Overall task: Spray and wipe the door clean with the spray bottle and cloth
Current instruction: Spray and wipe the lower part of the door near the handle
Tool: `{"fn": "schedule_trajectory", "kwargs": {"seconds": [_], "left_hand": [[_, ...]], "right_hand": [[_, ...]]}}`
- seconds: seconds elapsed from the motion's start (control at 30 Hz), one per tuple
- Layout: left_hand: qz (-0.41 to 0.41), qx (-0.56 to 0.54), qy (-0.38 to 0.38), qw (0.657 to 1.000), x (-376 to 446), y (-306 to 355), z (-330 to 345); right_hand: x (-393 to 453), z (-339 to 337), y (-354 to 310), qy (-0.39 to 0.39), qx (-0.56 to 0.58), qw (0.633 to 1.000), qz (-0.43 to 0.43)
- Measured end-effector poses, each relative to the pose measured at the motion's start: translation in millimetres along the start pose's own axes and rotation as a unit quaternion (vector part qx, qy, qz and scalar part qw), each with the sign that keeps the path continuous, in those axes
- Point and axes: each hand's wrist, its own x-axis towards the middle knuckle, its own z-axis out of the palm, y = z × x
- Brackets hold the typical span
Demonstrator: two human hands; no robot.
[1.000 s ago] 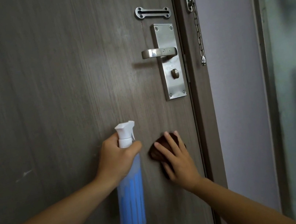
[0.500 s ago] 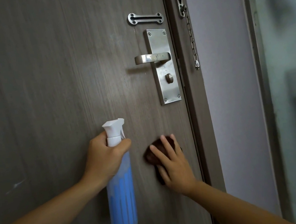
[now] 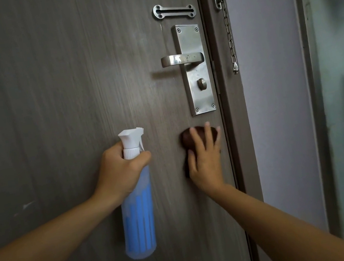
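- The door (image 3: 60, 91) is flat, with a grey-brown wood grain running up and down; a small pale scratch (image 3: 27, 206) shows low on its left part.
- The left hand (image 3: 121, 171) is curled around the neck of the spray bottle (image 3: 138, 213), just under the white plastic trigger head, whose nozzle points to the door.
- The bottle is a tall, see-through plastic cylinder with blue liquid inside; it hangs upright and close in front of the door.
- The right hand (image 3: 205, 161) lies flat with straight, spread fingers and presses the cloth (image 3: 192, 140) against the door.
- The cloth is dark brown and bunched into a soft rounded shape; it sits just below the lock plate (image 3: 198, 95), near the right edge of the door.
- The lock plate is a long rectangle of brushed metal with screws in the corners, a lever handle (image 3: 180, 59) and a small round knob (image 3: 201, 83).
- Above it is a slotted metal bar (image 3: 174, 12); a metal chain (image 3: 229, 36) hangs from the door frame (image 3: 238, 142).
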Motion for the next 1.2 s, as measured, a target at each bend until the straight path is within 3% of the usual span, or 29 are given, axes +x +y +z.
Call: {"fn": "schedule_trajectory", "kwargs": {"seconds": [0.07, 0.13, 0.2, 0.33, 0.43, 0.5, 0.63, 0.7, 0.9, 1.0, 1.1, 1.2], "left_hand": [[-0.005, -0.009, 0.006, 1.000, -0.6, -0.7, -1.8], [-0.007, -0.017, 0.007, 1.000, -2.9, -2.1, -5.5], [-0.006, -0.012, 0.008, 1.000, -6.0, -2.0, -11.1], [-0.012, -0.008, 0.018, 1.000, -11.4, -1.7, -16.7], [-0.029, -0.016, 0.030, 0.999, -19.5, -4.0, -17.6], [-0.053, -0.041, 0.039, 0.997, -30.0, -7.1, -19.8], [-0.096, -0.045, 0.065, 0.992, -49.5, -15.6, -27.1], [-0.101, -0.031, 0.073, 0.992, -58.6, -21.7, -33.2], [-0.104, -0.007, 0.107, 0.989, -100.5, -36.8, -53.8], [-0.120, -0.014, 0.126, 0.985, -114.9, -41.0, -50.1], [-0.108, 0.028, 0.136, 0.984, -123.7, -40.0, -37.5], [-0.085, 0.050, 0.140, 0.985, -132.1, -36.4, -21.6]], "right_hand": [[-20.6, -3.6, 19.1, -0.069, -0.044, 0.985, -0.153], [-24.4, -14.9, 43.8, -0.098, -0.082, 0.967, -0.221], [-18.4, -25.5, 58.3, -0.082, -0.082, 0.979, -0.165], [-2.7, -23.0, 41.1, -0.012, -0.036, 0.998, 0.048], [-2.8, -1.6, 9.5, 0.036, -0.016, 0.993, 0.109], [-17.1, 10.3, -6.2, 0.022, -0.017, 0.998, 0.051], [-44.6, 12.5, 2.2, -0.064, -0.081, 0.975, -0.195], [-41.3, 2.8, 12.1, -0.067, -0.101, 0.968, -0.218], [-38.9, 2.8, -11.7, -0.018, -0.064, 0.998, -0.009], [-42.6, 15.9, -29.6, -0.009, -0.052, 0.999, 0.009], [-52.5, 24.9, -40.4, -0.036, -0.064, 0.992, -0.107], [-49.6, 25.9, -38.4, -0.070, -0.085, 0.961, -0.255]]}}
